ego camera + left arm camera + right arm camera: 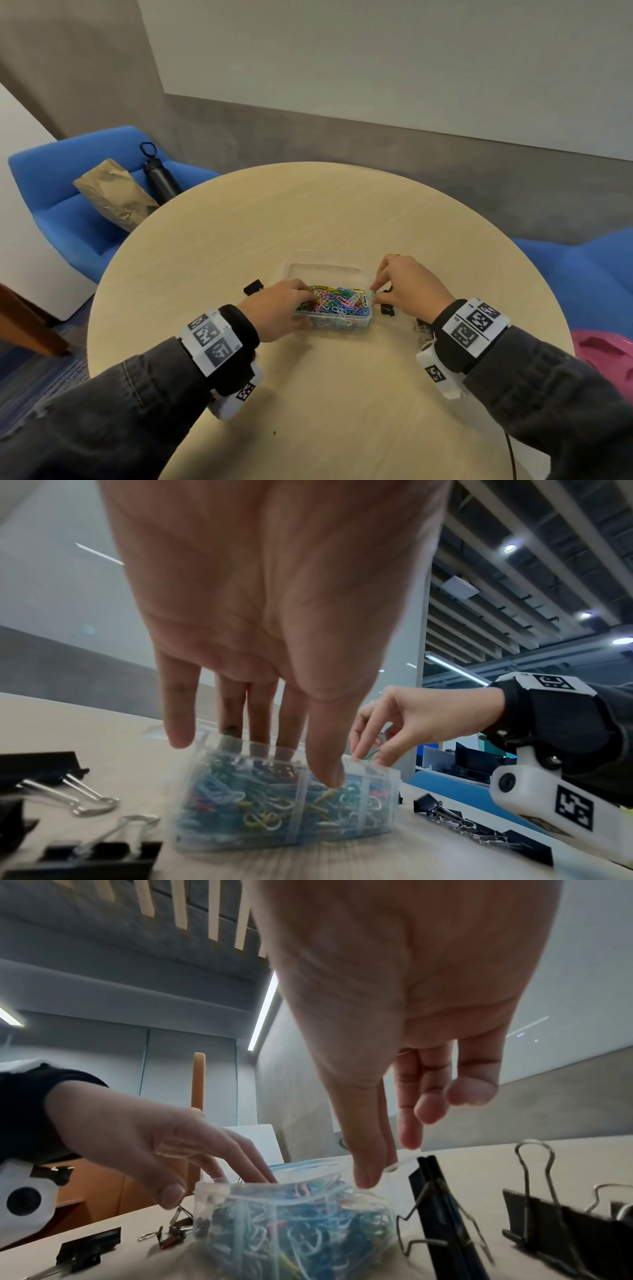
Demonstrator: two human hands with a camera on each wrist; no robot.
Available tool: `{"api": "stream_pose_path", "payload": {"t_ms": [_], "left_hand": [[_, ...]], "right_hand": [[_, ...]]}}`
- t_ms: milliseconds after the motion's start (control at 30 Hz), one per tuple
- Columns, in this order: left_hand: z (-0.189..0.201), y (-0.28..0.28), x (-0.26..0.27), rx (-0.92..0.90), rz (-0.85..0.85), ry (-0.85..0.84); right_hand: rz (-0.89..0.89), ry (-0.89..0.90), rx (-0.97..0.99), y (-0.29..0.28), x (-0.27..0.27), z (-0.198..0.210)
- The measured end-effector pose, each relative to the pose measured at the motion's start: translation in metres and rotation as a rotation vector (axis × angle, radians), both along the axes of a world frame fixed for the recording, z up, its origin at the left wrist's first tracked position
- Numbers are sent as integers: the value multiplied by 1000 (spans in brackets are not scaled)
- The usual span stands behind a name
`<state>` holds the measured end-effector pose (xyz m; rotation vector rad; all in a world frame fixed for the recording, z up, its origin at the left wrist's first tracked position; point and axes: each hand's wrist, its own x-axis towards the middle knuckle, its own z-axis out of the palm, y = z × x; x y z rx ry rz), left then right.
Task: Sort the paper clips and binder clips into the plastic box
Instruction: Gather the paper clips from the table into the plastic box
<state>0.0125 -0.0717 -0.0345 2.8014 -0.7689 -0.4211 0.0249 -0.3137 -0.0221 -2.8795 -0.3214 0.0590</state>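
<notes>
A clear plastic box (342, 322) full of coloured paper clips (339, 301) stands mid-table, its lid (325, 270) open behind it. My left hand (305, 301) is at the box's left end, with straight fingers (260, 723) down among the clips and the thumb on the front wall. At the right end, my right hand (375, 289) pinches a green paper clip (374, 293) between thumb and forefinger over the rim. Black binder clips lie on the table: one on the left (253, 287), one on the right (387, 310), more by my right wrist (423, 330).
The round beige table (308, 212) ends close behind the box. A blue chair (68, 212) at the back left carries a brown paper bag (113, 192) and a black bottle (159, 178). Blue seating (589, 270) and something pink (603, 349) are on the right.
</notes>
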Motion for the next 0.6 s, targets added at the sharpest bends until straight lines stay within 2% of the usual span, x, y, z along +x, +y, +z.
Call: {"api": "stream_pose_path", "payload": {"t_ms": [167,300,400,467,533,600], "left_hand": [[-2,-6,-4,197,-138,4],[0,-10,-7,55,-149,58],[9,-7,-7,0,-45,-136],[12,-5,-9,64,-15,-266],[12,-5,-13,201,-41,-283],[11,-5,-14,247,-42,-272]], "right_hand": [[35,-76,15,5,-3,6],[162,-32,75,15,-7,9],[245,24,55,19,-12,5],[296,85,-51,22,-16,-2],[324,127,-124,25,-18,-6],[325,99,-94,25,-18,-5]]}}
